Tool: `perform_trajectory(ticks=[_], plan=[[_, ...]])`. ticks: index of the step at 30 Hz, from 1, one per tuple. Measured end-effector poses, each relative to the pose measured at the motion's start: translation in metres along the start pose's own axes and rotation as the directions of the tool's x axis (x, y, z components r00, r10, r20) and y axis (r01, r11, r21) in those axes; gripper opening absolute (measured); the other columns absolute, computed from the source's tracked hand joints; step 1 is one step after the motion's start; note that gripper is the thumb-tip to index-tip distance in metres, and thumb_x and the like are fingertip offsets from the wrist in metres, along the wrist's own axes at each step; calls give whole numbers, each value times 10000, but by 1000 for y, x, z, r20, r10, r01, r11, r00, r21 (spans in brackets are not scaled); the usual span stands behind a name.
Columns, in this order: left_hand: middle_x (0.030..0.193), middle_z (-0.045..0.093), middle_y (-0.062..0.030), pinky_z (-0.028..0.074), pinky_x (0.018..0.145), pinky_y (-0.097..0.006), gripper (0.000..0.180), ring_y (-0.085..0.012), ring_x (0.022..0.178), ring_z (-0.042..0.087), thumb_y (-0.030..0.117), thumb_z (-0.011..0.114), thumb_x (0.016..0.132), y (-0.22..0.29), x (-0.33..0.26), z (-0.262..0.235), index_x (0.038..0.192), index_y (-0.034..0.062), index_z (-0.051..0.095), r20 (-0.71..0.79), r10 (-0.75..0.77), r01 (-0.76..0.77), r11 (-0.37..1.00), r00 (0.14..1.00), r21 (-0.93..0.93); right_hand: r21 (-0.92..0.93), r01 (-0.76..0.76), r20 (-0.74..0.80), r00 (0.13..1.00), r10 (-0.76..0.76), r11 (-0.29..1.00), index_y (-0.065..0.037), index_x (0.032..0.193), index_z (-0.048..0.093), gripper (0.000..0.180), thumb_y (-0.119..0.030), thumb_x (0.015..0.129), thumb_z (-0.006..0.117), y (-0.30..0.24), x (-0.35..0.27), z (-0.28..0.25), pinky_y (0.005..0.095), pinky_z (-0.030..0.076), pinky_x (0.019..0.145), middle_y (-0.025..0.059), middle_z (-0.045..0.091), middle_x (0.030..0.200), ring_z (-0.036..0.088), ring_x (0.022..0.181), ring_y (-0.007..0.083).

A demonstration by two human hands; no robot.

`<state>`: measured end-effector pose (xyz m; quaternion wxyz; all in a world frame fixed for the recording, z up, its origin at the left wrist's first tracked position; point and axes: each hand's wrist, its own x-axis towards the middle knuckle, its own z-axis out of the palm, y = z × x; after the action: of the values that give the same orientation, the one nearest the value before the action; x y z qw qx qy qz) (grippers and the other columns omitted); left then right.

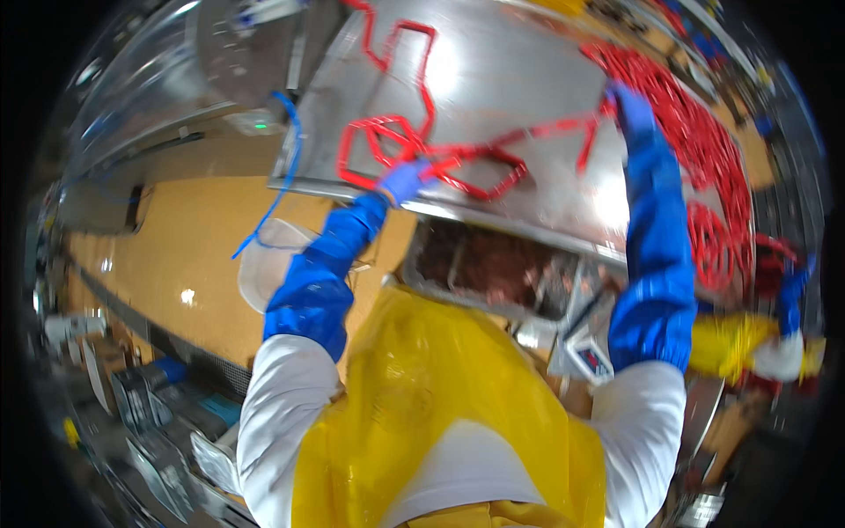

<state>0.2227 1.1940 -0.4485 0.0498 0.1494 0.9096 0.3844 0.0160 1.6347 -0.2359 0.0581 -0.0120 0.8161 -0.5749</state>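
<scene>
Yellow apron (414, 370) foremost, left hand (407, 182) and right hand (632, 110) held a red sausage strand (547, 129) stretched over the metal table (519, 79), each grip seemingly pinching it, the next move likely calling for even tension.

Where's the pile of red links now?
In the head view, the pile of red links lies on the metal table, at right, beside the right hand.

The glossy red strand (546, 129) — jointed into short links — lay in angular loops near the front of the metal surface (519, 84), ran almost straight rightward, and zigzagged toward the far left.
</scene>
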Motion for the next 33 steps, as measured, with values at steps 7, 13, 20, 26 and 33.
perform_trajectory(ticks=[7,13,20,26,33], plan=[[1012,675,-245,510,819,-448,399,-404,968,656,334,635,913,118,118,-54,1131,0,617,-82,-92,95,995,992,26,-571,-233,-32,964,262,787,-25,988,687,519,-511,958,509,40,26,6,401,488,530,135,671,837,648,644,220],[1023,648,-268,513,826,-464,394,-450,937,630,293,630,886,124,93,92,1145,1,576,244,109,-152,975,964,164,179,-614,150,789,595,769,-49,877,697,324,-371,838,702,146,-104,149,319,367,410,71,639,694,510,463,170],[1200,599,-232,490,908,-460,439,-401,1046,608,345,599,916,72,104,87,1209,19,595,13,105,-105,952,994,287,355,-488,39,860,509,797,-66,824,700,266,-329,810,733,179,-141,104,302,359,428,21,593,641,488,481,133],[1047,644,-242,491,879,-475,432,-424,1008,614,399,619,898,78,95,77,1114,25,646,295,100,-173,956,950,237,306,-484,38,867,498,820,-85,861,715,231,-315,836,716,137,-121,84,276,347,439,4,641,690,454,478,111],[945,653,-230,511,784,-471,200,-412,890,633,178,580,869,53,84,94,975,16,631,72,156,-169,955,985,244,201,-278,-18,958,288,939,-59,870,720,312,-367,821,728,119,-64,50,281,317,424,32,590,634,409,450,119]])
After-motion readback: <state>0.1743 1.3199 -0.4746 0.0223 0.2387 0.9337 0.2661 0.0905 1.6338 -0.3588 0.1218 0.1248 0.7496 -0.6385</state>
